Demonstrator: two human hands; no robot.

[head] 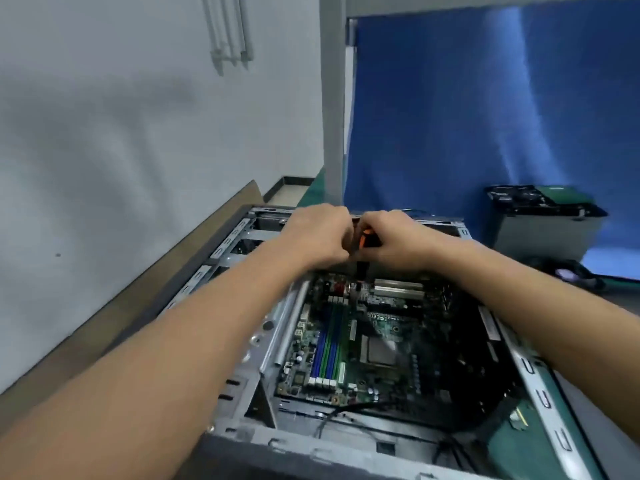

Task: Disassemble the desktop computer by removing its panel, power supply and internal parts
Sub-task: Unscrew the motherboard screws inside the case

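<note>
White wall (121,133) at left with pale conduit pipes (230,32) near its top. Brown cardboard sheet (145,292) leaning against wall. Grey upright post (333,109). Blue backdrop cloth (485,109). Green bench (313,192) surface.

The open computer case (242,386) lies on the table (623,299), near the viewer, its open side upward. The motherboard (363,344) sits flat in the case floor. The RAM slots (329,348) run along the board's left part; the CPU socket (377,349) lies just right of them. A heatsink (398,289) stands at the board's far edge. Both hands meet over the far end of the case, left hand (318,237) beside right hand (394,240), with a screwdriver (362,251) between them, pointing down at the board. A cardboard sheet (138,296) leans against the wall left of the case. A removed unit (543,220) stands on the table behind and to the right.
</note>
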